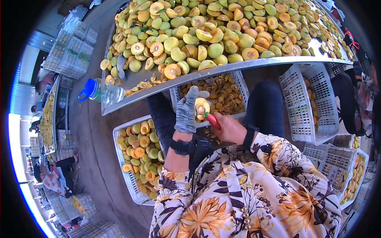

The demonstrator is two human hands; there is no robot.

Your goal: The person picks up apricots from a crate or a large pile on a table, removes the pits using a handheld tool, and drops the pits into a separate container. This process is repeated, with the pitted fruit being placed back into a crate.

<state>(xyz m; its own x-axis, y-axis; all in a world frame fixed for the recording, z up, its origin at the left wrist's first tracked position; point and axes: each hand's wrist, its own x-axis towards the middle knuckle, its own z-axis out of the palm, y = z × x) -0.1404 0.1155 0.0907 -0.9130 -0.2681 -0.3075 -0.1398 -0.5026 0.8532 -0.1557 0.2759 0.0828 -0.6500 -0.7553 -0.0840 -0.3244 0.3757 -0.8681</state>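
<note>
My left hand [186, 111], in a grey knitted glove, grips a halved fruit [201, 106] with its cut face and brown pit turned toward my right hand. Bare and closed, my right hand [228, 127] holds a small tool with a red handle [213, 120] and a green collar; its tip meets the cut fruit, and the blade cannot be made out. Both hands are over my lap, just in front of the metal table [222, 70], which is heaped with whole and halved yellow-green fruit [214, 49]. Under the table edge sits a crate [241, 89] of brown-orange pieces.
A white crate [131, 186] of halved fruit stands by my left leg. More crates [291, 107] are at the right. A blue-lidded bottle [113, 94] and a grey glove [120, 66] lie at the table's left corner. Other people sit at far left and right.
</note>
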